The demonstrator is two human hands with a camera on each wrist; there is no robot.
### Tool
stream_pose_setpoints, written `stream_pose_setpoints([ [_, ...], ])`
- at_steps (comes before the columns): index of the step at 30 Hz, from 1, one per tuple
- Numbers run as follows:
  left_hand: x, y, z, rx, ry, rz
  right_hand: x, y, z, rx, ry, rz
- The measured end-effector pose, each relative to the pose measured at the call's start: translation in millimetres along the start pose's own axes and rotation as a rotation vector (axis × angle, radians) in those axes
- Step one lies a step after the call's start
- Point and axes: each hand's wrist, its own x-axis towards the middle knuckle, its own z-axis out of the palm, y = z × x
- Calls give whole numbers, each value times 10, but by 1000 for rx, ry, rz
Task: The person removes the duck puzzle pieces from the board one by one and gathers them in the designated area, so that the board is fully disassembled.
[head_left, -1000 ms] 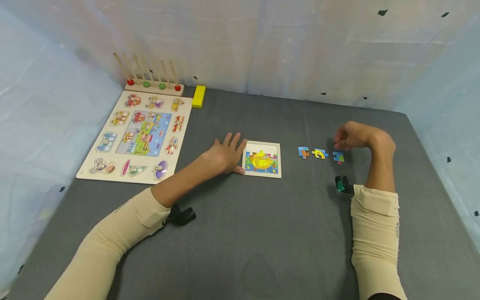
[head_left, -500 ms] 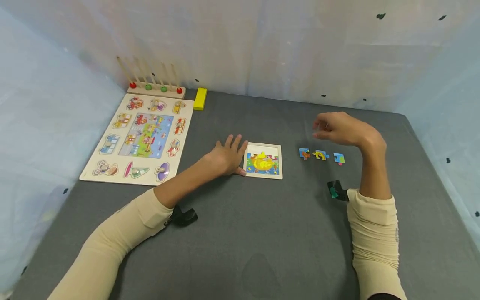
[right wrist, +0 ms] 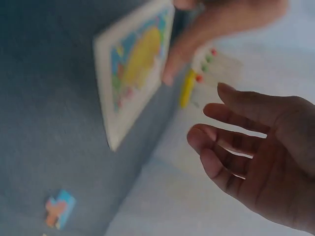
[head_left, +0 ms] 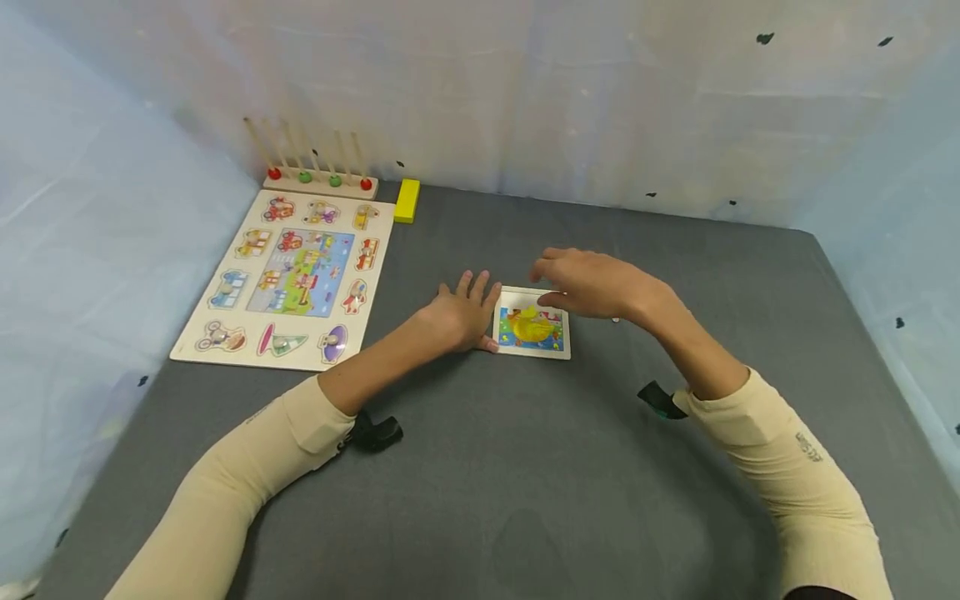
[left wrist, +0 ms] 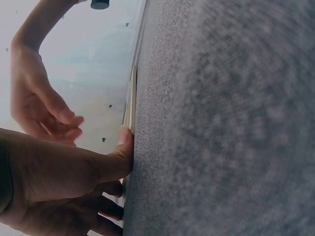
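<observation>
The small puzzle tray (head_left: 533, 356) lies flat near the middle of the head view, just below and to the left of the right hand (head_left: 592, 283), which hovers over its upper right corner without touching it. The tray is nearly square, so no long axis stands out; its sides run almost level with the frame. The left hand (head_left: 459, 321) is the nearer one, set against the tray's left edge with fingers spread and thumb on the rim, touching but not grasping. The right hand is relaxed, its fingers loosely bent, and the right wrist view shows nothing between them. In that view a loose puzzle piece (right wrist: 60, 209), blue and orange with a knobbed outline, sits at lower left, apart from the tray. The tray looks like pale, smooth wood, bare across its upper part, with a yellow duck picture (head_left: 532, 327) below. The table (head_left: 450, 467) has a dull grey, finely grained surface. At upper left lie a large knobbed board (head_left: 187, 337), a yellow oblong block (head_left: 407, 200) and a stand (head_left: 322, 187) with slim upright rods.
</observation>
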Motion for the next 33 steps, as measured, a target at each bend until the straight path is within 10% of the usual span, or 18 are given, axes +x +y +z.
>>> stream_pose_setpoints([
  [13, 3, -8, 9, 47, 14, 7, 350, -166, 332, -98, -157, 56],
  [33, -33, -14, 3, 42, 8, 9, 452, -204, 403, -86, -129, 105],
])
